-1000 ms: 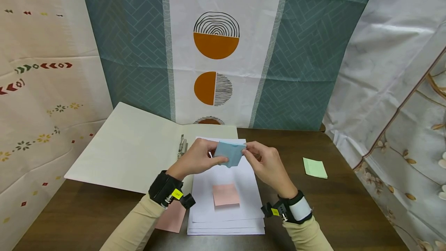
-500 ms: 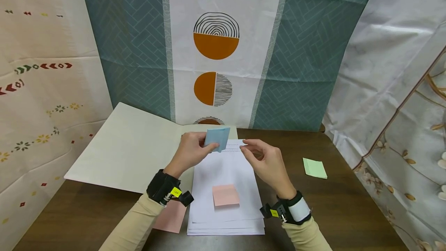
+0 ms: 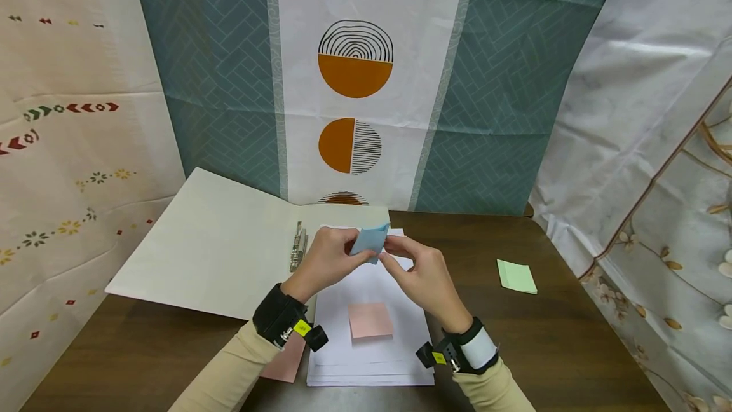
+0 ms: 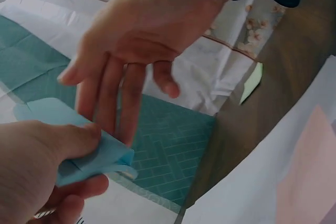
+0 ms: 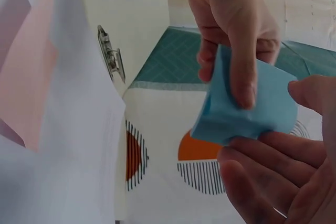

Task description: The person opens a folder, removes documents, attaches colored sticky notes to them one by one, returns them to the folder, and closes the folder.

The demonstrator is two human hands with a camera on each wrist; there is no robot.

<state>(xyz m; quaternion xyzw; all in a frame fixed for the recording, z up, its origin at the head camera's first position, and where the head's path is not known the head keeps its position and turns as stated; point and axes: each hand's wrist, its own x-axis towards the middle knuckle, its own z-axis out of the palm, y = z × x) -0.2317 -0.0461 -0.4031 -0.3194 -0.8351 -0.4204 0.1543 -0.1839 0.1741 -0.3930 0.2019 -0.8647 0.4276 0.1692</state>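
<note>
My left hand (image 3: 327, 260) grips a small stack of blue sticky notes (image 3: 368, 240) above the white papers. In the right wrist view its thumb lies across the face of the bent blue notes (image 5: 262, 98), and the other fingers are behind. My right hand (image 3: 420, 272) is at their right side. Its fairly straight fingers (image 5: 273, 163) touch the notes' lower edge in that view, the thumb standing apart from them. Below, a pink sticky-note pad (image 3: 370, 321) lies on the stack of white paper (image 3: 400, 348).
An open binder (image 3: 229, 240) with a metal clip (image 3: 298, 247) lies at the left, its cover raised. Another pink piece of paper (image 3: 284, 361) is partly hidden by the left forearm. Green sticky notes (image 3: 517, 276) lie at the right on the brown table (image 3: 549, 348).
The right hand was at the blue notes, came away, and is at their edge again. The left hand raised the notes toward the binder, then brought them back right and turned them.
</note>
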